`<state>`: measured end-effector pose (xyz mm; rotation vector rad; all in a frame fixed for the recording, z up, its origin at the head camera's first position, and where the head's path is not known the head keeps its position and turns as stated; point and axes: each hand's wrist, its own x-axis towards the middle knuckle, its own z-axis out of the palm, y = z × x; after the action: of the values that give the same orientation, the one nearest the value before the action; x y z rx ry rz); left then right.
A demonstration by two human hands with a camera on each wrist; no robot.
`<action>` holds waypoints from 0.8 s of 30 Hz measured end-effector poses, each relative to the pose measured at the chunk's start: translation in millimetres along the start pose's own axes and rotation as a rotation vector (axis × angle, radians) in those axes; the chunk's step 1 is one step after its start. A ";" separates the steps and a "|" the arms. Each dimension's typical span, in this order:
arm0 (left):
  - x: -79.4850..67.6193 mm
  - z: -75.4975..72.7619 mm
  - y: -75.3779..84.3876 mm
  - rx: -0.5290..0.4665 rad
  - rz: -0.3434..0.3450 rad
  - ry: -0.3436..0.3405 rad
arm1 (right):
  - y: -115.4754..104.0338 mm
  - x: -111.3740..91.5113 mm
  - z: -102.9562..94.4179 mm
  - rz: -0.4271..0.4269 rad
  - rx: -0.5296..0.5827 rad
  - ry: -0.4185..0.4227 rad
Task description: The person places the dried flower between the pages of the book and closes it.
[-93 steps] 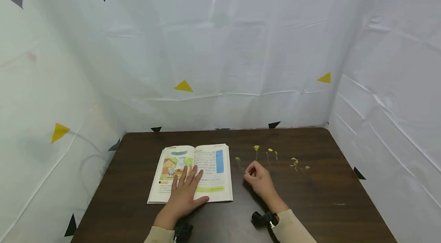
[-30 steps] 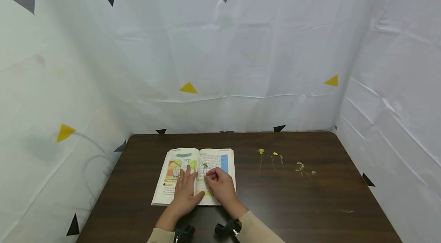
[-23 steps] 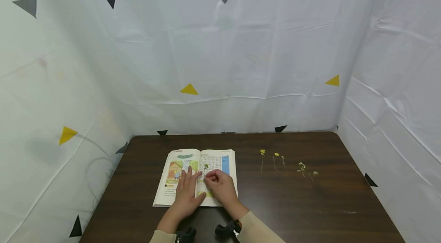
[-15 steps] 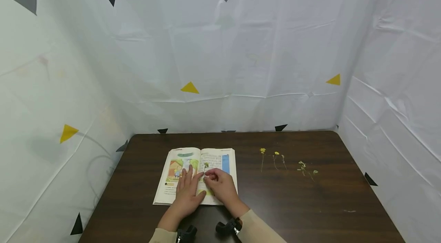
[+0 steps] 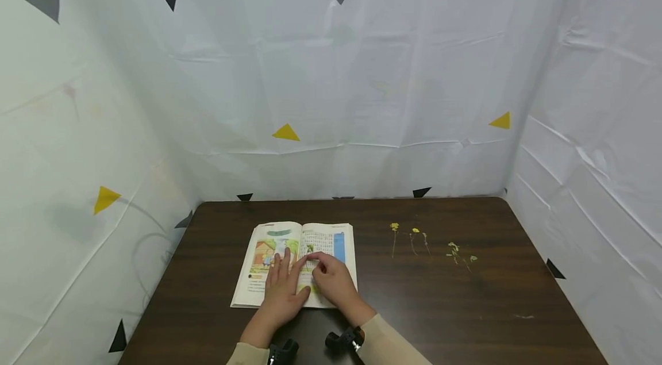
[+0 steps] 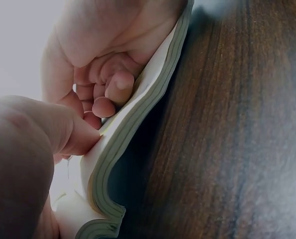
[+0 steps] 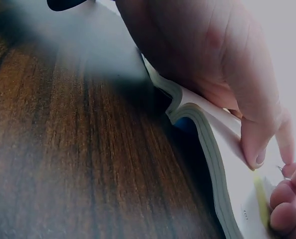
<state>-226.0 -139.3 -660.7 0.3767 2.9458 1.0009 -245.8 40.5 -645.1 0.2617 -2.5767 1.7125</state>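
Note:
An open book (image 5: 319, 231) lies on the table. On its right page is a small flower sprig (image 5: 310, 248), its lower stem mostly hidden by fingers. My left hand (image 5: 281, 290) rests across the book with fingers spread, its index fingertip at the stem and its thumb on the right page. My right hand (image 5: 333, 280) is over the right page. Its index finger reaches to the left index fingertip at the stem, while its thumb stands apart and the other fingers are curled. In the right wrist view the left thumb (image 7: 257, 149) touches the page.
Right of the book, a yellow flower (image 5: 394, 227), two smaller sprigs (image 5: 415, 231) and further sprigs (image 5: 455, 250) lie on the dark wooden table (image 5: 439, 307). White sheeting (image 5: 362, 89) with coloured triangles stands behind and at both sides.
My right hand has brought a flower sprig from the table onto the right page. Since half a second ago its thumb has parted from its index finger, which now stretches towards the left hand.

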 end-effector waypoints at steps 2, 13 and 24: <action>-0.6 0.1 1.0 0.000 -0.003 0.002 | -0.8 0.6 0.0 0.006 -0.015 -0.004; -8.3 -6.4 9.8 -0.058 0.051 0.032 | -7.3 3.9 -7.4 0.131 0.048 -0.113; -6.8 -8.2 11.9 -0.015 0.029 0.039 | -2.7 1.3 -5.8 0.091 0.096 -0.074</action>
<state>-217.5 -136.6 -647.5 0.4056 2.9738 1.0452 -247.0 44.6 -640.3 0.2184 -2.5998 1.8959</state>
